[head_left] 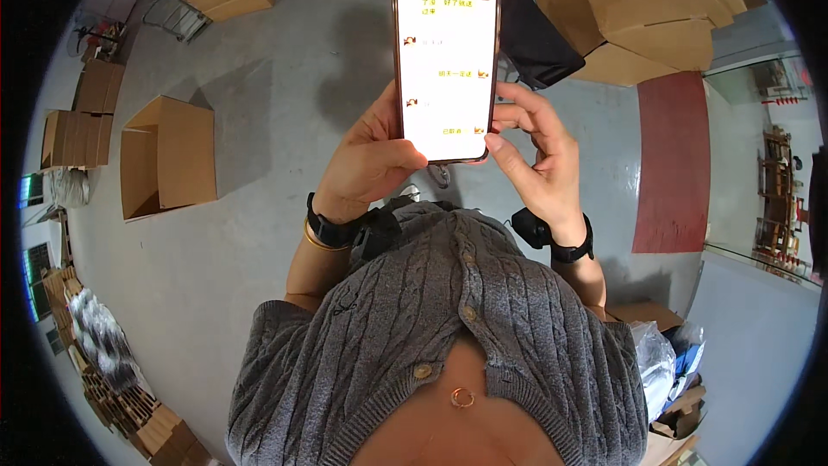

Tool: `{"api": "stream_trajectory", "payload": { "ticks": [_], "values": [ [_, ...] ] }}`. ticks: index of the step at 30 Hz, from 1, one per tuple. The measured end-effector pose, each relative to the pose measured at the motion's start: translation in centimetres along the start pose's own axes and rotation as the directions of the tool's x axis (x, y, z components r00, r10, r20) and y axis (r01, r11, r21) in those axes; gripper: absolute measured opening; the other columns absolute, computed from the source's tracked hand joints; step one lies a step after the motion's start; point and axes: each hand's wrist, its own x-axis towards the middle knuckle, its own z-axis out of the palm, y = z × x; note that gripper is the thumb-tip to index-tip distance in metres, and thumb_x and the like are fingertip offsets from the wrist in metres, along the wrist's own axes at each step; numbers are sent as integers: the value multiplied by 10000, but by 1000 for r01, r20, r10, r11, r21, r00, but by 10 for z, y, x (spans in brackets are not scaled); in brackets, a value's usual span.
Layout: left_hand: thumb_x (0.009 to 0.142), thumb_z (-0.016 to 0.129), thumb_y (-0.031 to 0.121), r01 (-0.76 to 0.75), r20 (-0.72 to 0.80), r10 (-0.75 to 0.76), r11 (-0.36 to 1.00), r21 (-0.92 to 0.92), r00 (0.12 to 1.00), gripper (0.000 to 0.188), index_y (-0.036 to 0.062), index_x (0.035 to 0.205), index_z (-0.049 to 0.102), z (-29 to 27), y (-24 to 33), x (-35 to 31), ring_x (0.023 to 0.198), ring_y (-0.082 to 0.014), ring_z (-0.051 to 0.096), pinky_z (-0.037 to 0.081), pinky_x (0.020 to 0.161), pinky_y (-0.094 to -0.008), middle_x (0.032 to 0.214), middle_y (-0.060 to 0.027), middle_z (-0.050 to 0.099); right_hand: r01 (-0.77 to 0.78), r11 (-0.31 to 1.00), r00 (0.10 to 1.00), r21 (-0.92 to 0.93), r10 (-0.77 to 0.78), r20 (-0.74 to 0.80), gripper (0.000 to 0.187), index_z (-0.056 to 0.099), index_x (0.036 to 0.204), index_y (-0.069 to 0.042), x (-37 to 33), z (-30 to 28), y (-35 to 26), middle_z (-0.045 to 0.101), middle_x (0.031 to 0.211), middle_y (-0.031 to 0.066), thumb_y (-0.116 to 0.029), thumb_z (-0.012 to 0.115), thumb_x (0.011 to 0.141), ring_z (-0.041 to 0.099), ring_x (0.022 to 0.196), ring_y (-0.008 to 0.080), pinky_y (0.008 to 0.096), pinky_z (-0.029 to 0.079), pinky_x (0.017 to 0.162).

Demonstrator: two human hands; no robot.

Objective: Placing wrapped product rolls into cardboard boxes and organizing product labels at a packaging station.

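Observation:
A smartphone (446, 65) with a lit white screen is held upright in front of my chest. My left hand (369, 158) wraps around its lower left edge, thumb lying across the bottom of the screen. My right hand (539, 160) cups the lower right edge, its thumb tip touching the phone's bottom right corner. Both wrists carry black bands, and a gold bangle sits on my left wrist. My grey cable-knit cardigan (448, 328) fills the lower middle of the view.
An open cardboard box (168, 155) stands on the grey concrete floor at left. Stacked cartons (647, 9) line the top and upper right. A red floor mat (673, 164) lies right. Plastic-wrapped goods (660, 362) and flat cardboard sit at the lower corners.

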Motion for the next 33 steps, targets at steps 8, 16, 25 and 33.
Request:
{"api": "stream_trajectory", "payload": {
  "ticks": [8,16,25,33],
  "values": [
    [699,548,-105,6,-15,-6,1000,-1,1000,818,79,1439,250,-3,0,1,1183,-282,524,490,930,-483,1341,-144,474,-6,998,1000,55,5,11,465,444,1277,11,3,2,0,651,989,132,-2,612,843,610,968,170,299,549,762],
    [693,536,-117,6,-6,-6,1000,14,1000,806,78,1429,272,-5,-1,1,1178,-282,526,496,912,-519,1339,-144,477,43,999,999,10,-43,-6,443,456,1251,11,3,2,3,661,966,125,-9,622,841,623,928,170,301,535,746],
    [714,592,-50,60,31,-60,998,-19,998,803,49,1433,247,-8,5,-3,1235,-257,479,405,1028,-441,1356,-134,463,2,1000,1000,29,-2,-18,450,466,1238,1,-2,2,3,667,955,97,-36,648,828,623,906,152,280,479,790],
    [719,596,-33,98,80,-93,993,-60,992,822,59,1443,218,-7,7,-4,1245,-284,466,399,1024,-491,1379,-141,431,-19,998,1000,53,20,-19,452,462,1237,8,-6,5,3,665,962,99,-40,649,828,618,901,149,289,461,830]
  ]
}}
